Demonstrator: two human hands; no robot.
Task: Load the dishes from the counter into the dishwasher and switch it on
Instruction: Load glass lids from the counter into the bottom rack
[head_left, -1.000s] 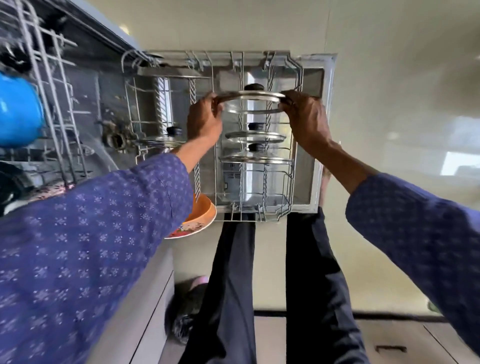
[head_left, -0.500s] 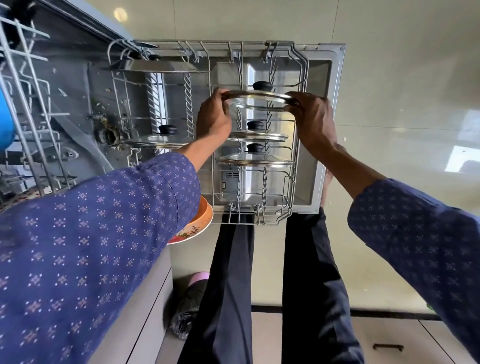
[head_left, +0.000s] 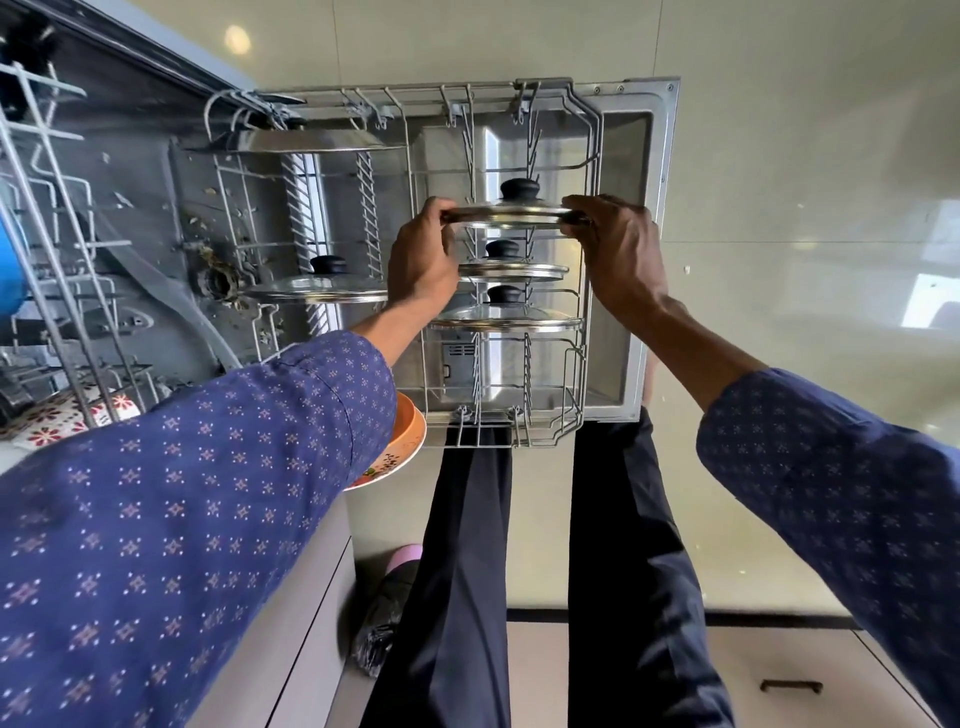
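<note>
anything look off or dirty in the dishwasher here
Yes: brownish food debris lies scattered on the tub floor around the round fitting, left of the lower rack. The racked lids stand in order, and both hands hold the glass lid level.

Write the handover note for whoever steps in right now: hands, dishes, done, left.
Left hand and right hand each grip the rim of one glass lid above the lower rack, not yet seated.
Done: two lids stand in the rack's right section, a third lid in its left.
Left: seat this lid, load the orange plate under the left sleeve, push the rack in, shut the door, start it.
</note>
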